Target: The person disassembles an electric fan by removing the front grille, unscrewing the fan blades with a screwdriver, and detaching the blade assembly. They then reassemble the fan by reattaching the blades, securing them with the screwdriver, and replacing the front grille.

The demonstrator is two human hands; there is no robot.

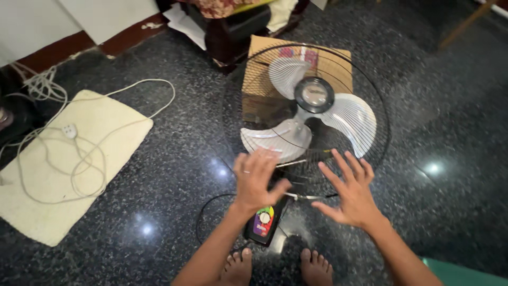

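**Both hands spread at the fan guard's near rim**

Nearest: bare feet (pixel 275 267) on the dark speckled floor (pixel 174 175), w/ the fan's black control box (pixel 263 222) (coloured dial on top) just in front of the toes.

Left hand (pixel 256 177) hovers over the near rim of the wire guard (pixel 381 106), fingers splayed wide, holding nothing; can't tell if the palm touches the wire. Right hand (pixel 350 193) is beside it, also wide open and empty, palm turned inward toward the rim.

The fan lies w/ the guard facing up, three translucent blades (pixel 354 119) around a dark hub (pixel 314 95), a thin black cable looping near the box.

My judgement: to do this well, take the rim at two spaced points, fingers on the ring wire rather than thin spokes, thumbs clear of the blades; keep pressure even so the guard doesn't twist.

Farther: a cardboard box (pixel 333 66) behind the fan, a cream mat (pixel 32 212) w/ a white cord (pixel 69 132) off left.
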